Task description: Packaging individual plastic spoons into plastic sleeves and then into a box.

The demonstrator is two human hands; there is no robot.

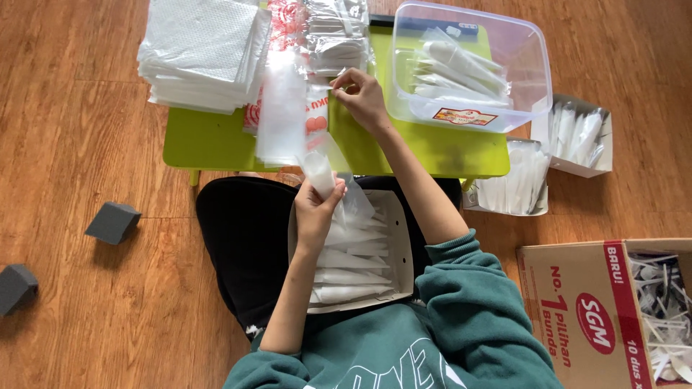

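Seated packing station, seen from above. The left hand (315, 209) is raised over the lap, its fingers (333, 193) closed around a small folded white packet (318, 171) held upright, so that it stays clear of the work below. The right hand (362, 97) reaches forward over the low green counter (209, 144); its fingers (344, 81) are pinched together at the top edge of the pile of clear plastic sleeves (282, 108), apparently gripping one sleeve, though which one cannot be told. On the lap rests a shallow white box (398, 248) holding filled sleeves laid side by side, directly under the left hand. A stack of white napkins (202, 50) occupies the counter's far left corner, just beside the sleeves, and a clear plastic tub (468, 68) with wrapped items stands at the right, both within arm's reach. On the wooden floor (79, 130), two small boxes of white plastic cutlery (577, 133) and a cardboard carton (577, 317) lie to the right; two grey foam blocks (113, 222) lie well apart at the left.
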